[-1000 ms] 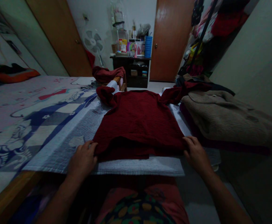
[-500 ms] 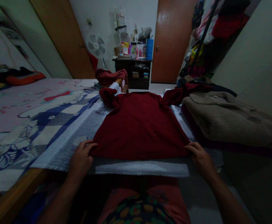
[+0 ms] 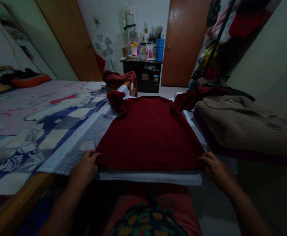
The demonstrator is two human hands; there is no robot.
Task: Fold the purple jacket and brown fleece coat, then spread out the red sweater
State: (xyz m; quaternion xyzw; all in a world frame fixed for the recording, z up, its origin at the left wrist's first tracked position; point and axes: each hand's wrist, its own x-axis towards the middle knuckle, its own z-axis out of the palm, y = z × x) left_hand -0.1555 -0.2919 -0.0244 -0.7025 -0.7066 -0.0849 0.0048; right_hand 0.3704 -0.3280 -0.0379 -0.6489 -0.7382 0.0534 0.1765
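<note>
A dark red sweater [image 3: 149, 134] lies spread flat in front of me, its hem toward my body and its sleeves at the far end. My left hand [image 3: 86, 164] pinches the hem's left corner. At the right corner, my right hand [image 3: 213, 167] grips the hem between thumb and fingers. Under the sweater is a pale grey-blue cloth [image 3: 150, 178], its edge showing along the front. The left sleeve is bunched up; the right one stretches toward a pile of clothes.
A folded brown-grey fuzzy garment [image 3: 239, 121] lies on the pile at the right. To the left is a bed with a patterned blanket [image 3: 59, 121] and a wooden edge [image 3: 20, 200]. Behind stand a fan [image 3: 104, 46], a dark shelf [image 3: 143, 77] and a door [image 3: 185, 42].
The hem has come slightly nearer to me and is stretched a little wider, with both hands still on its corners. The view has shifted slightly.
</note>
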